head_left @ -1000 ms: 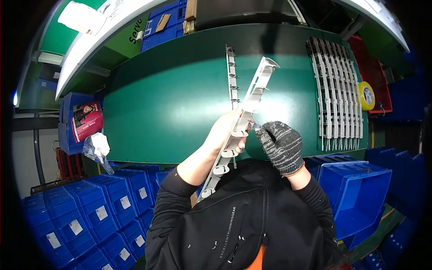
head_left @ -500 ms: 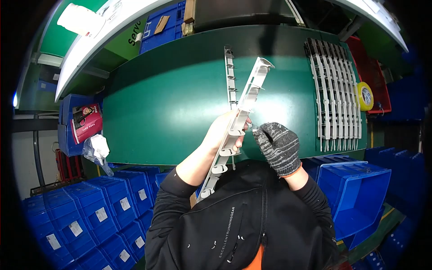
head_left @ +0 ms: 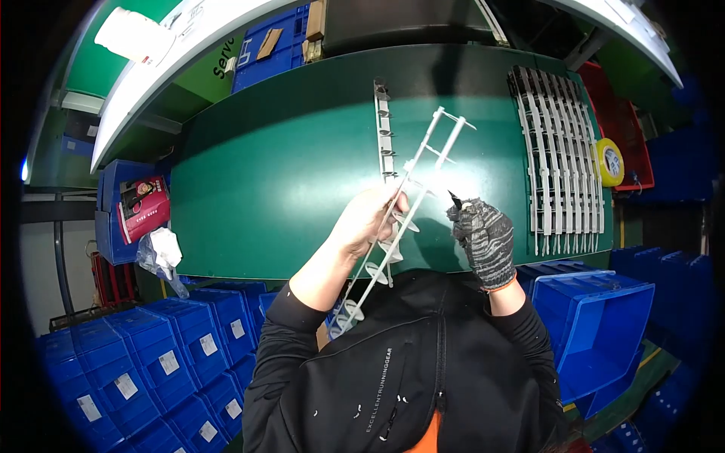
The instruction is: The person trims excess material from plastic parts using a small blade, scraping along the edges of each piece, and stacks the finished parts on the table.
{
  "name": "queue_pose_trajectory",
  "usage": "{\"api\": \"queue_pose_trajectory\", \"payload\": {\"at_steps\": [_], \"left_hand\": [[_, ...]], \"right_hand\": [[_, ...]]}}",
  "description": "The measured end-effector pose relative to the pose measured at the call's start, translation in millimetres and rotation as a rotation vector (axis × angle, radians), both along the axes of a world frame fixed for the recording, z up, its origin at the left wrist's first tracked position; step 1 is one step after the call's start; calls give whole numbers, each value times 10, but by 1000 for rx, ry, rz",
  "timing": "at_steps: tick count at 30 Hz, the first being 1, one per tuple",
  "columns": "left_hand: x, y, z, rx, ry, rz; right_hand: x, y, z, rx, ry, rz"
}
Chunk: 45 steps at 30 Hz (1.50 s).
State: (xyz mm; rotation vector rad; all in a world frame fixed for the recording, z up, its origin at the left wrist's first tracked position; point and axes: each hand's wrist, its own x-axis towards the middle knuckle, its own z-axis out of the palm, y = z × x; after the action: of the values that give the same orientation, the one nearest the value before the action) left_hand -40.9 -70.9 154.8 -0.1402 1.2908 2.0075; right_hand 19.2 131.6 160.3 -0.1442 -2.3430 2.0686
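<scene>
My bare left hand (head_left: pixel 369 220) is closed around a long pale plastic strip (head_left: pixel 375 270), which slants from my lap up over the table. Its side now faces the camera, showing two rails with rounded crosspieces. In a grey striped glove, my right hand (head_left: pixel 485 235) is closed on a small dark pointed tool (head_left: pixel 455 201), a little right of the strip and apart from it. A second strip (head_left: pixel 386 136) lies upright in view on the green table (head_left: pixel 264 166), behind my left hand.
Several similar strips (head_left: pixel 560 158) lie side by side at the table's right, next to a yellow tape roll (head_left: pixel 610 162) and a red bin (head_left: pixel 638 143). Blue crates (head_left: pixel 596 332) stand at lower right and lower left. A red packet (head_left: pixel 143 208) sits at the left.
The held strip has been turned about its length, from its broad face to its open side. My right hand has moved slightly right, away from the strip, and the dark tool tip now shows.
</scene>
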Motion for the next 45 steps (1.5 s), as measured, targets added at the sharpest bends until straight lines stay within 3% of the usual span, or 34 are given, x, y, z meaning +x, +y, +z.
{"api": "queue_pose_trajectory", "payload": {"at_steps": [2,4,9,16,18,21,23,28,32,39,42,45], "left_hand": [[49,68,14,-107,113,67],[48,92,12,-365,279,-19],[95,140,-21,-255,416,31],[106,174,-44,-274,501,70],[97,168,-109,-291,513,63],[63,121,-323,-458,710,42],[52,87,-344,-378,391,-13],[83,111,-292,-251,340,-4],[125,175,-180,-211,316,-70],[202,185,-131,-235,553,-103],[245,168,-192,-220,544,-21],[261,51,-144,-237,528,-27]], "right_hand": [[-29,46,125,-3,-89,45],[-89,20,194,104,86,141],[-182,24,112,678,407,48],[-126,-20,102,758,292,16],[-106,72,138,68,-112,301],[-47,-7,40,-230,88,322],[-41,93,112,-387,-175,219],[-29,9,36,-333,-169,-87],[-34,-113,-26,-332,-132,-92],[-33,-79,-24,-380,-131,-97],[-42,-43,-8,-406,-129,-103],[-47,68,-50,-585,-74,-191]]}}
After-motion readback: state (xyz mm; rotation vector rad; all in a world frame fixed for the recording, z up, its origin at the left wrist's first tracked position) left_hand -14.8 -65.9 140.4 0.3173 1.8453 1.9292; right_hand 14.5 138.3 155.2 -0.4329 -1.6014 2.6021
